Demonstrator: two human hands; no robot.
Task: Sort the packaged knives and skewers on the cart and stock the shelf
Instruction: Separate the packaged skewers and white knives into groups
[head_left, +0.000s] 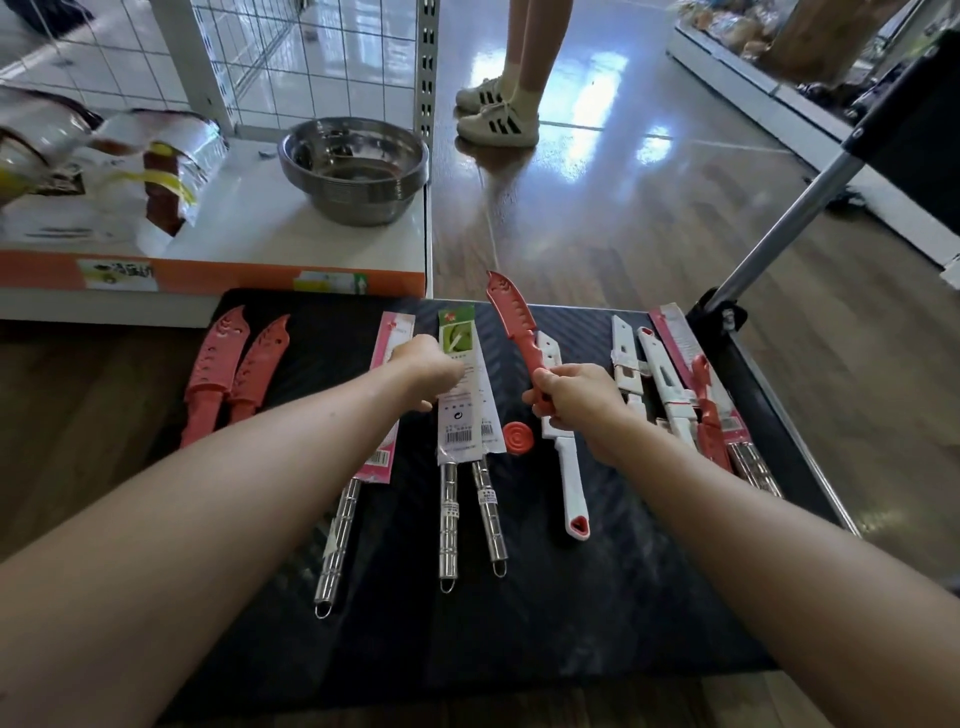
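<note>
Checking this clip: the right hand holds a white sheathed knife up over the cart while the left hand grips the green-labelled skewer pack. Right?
Not quite. The head view shows the sheathed knife in the right hand is red, not white; the white knives lie on the cart. The left hand does grip the green-labelled skewer pack.
</note>
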